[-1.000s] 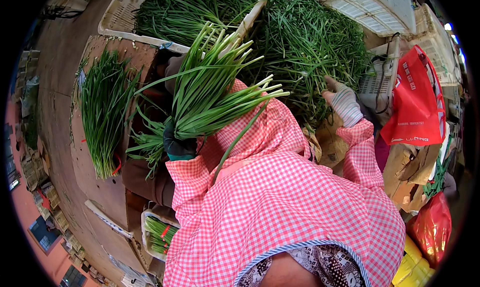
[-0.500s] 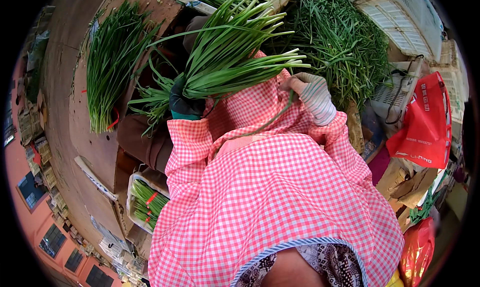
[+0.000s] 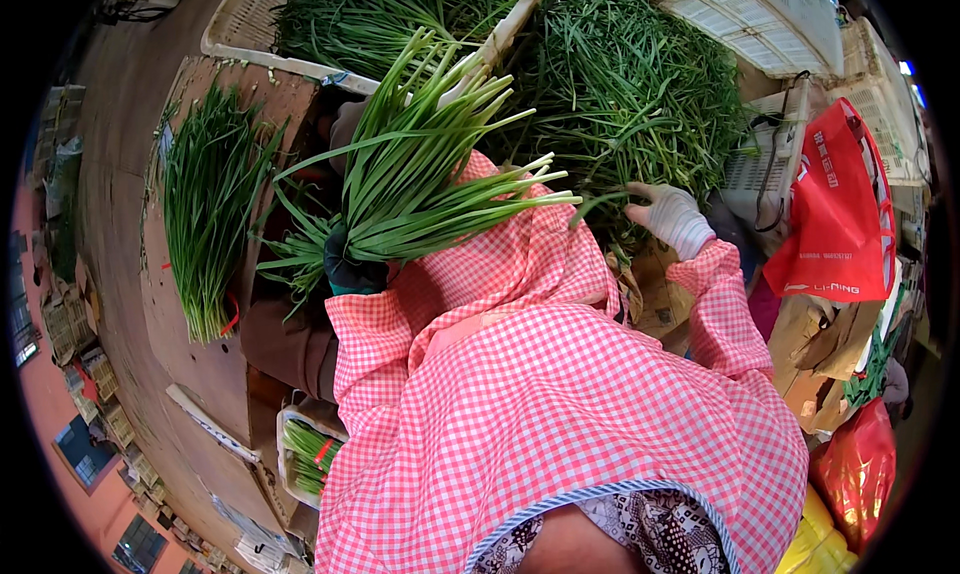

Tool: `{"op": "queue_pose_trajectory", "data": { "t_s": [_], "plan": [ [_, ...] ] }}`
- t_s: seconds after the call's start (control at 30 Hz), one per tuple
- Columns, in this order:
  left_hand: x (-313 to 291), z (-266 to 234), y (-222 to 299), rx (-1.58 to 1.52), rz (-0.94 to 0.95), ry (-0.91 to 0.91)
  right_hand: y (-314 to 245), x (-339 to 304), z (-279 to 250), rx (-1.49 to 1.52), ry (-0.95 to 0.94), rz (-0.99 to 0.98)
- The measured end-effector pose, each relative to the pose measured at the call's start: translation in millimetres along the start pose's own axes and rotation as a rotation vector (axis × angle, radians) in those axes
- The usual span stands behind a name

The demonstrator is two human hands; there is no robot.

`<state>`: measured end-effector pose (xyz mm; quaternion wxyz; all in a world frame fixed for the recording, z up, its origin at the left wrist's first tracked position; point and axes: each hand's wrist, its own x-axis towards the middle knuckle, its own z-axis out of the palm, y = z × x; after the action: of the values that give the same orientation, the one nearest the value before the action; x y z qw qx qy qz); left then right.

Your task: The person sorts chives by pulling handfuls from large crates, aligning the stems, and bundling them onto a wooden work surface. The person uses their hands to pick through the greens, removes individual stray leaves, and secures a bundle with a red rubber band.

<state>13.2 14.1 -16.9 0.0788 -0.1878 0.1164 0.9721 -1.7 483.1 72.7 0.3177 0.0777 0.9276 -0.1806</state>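
Green stalks with pale ends make up a loose bunch [image 3: 400, 194], which lies over the lap of a pink-and-white checked garment [image 3: 560, 424]; the pale ends fan away from the person and to the right, while the leaf tips droop left. Most of that garment spreads on the near side of the bunch. A broad heap of loose greens [image 3: 630, 104] lies beyond the bunch and to its right. A brown surface [image 3: 205, 369] stands left of the bunch, and a white crate [image 3: 235, 29] filled with greens sits beyond it. Well to the right of the bunch hangs a red bag [image 3: 835, 204]. A bundle of stalks [image 3: 210, 214], with a red band near its pale end, rests on the surface, left of the bunch. Nearer than the bunch, toward the left, a small white tray [image 3: 288, 469] carries red-banded stalks. Of the hands, the left hand [image 3: 350, 264], dark-gloved, is closed around the leafy part of the bunch. The right hand [image 3: 675, 219], in a pale striped glove, is right of the bunch, fingers partly extended beside a single green blade [image 3: 600, 202]; whether they pinch it cannot be told.
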Motion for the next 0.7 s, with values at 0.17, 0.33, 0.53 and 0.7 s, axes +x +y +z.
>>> {"op": "queue_pose_trajectory", "data": {
  "t_s": [0.17,0.33,0.53,0.7],
  "plan": [
    [10.8,-11.5,1.5,0.009,-0.042,-0.041,-72.9,29.4,29.0,0.782,0.029,-0.287],
    [9.9,1.4,-0.3,0.064,0.023,-0.023,-101.8,37.9,33.7,1.144,-0.024,-0.217],
    [9.1,6.7,-3.0,0.049,0.022,0.076,-92.4,42.0,26.9,0.848,-0.027,-0.164],
    [10.6,-1.6,0.1,0.094,0.085,0.072,-109.7,34.1,19.2,1.038,0.034,-0.266]
  ]
}}
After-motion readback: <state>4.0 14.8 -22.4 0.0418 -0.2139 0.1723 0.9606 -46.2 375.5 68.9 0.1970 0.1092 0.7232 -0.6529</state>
